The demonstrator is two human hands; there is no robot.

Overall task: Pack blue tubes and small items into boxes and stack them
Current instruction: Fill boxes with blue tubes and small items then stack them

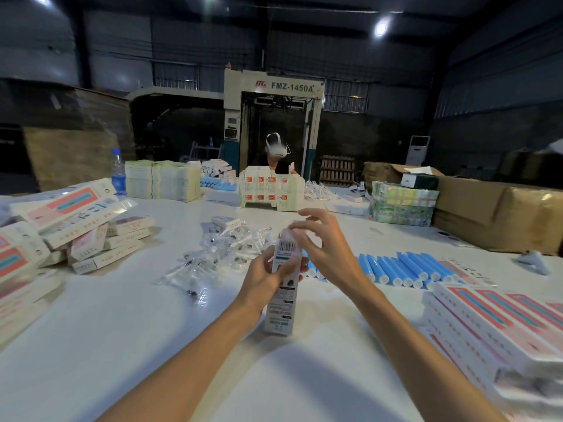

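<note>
Head view, packing station. The left hand (268,277) grips the box (278,312) round its upper middle, its fingers (291,266) curled across the printed face. The box stands upright with its lower end on the white bench (152,345), at centre and near. The right hand (326,251) arches over the top end of the box with its fingers (307,214) spread wide and bent. Their tips meet the top flap, but motion blur hides whether they pinch it.

Blue tubes (405,268) lie side by side in a row on the bench, just right of the box and partly behind the right wrist. A heap of clear packets (219,251) holding small items lies just beyond the box, to its left. An orderly stack of closed boxes (493,321) occupies the near right. A loose pile of closed boxes (91,236) sits at the left.

On the far side of the bench are a water bottle (118,172), bundles of flat cartons (161,179) and brown cardboard cases (499,214). A second person (275,150) wearing a white headset stands there, in front of a machine (274,86) marked FMZ-1450A.
</note>
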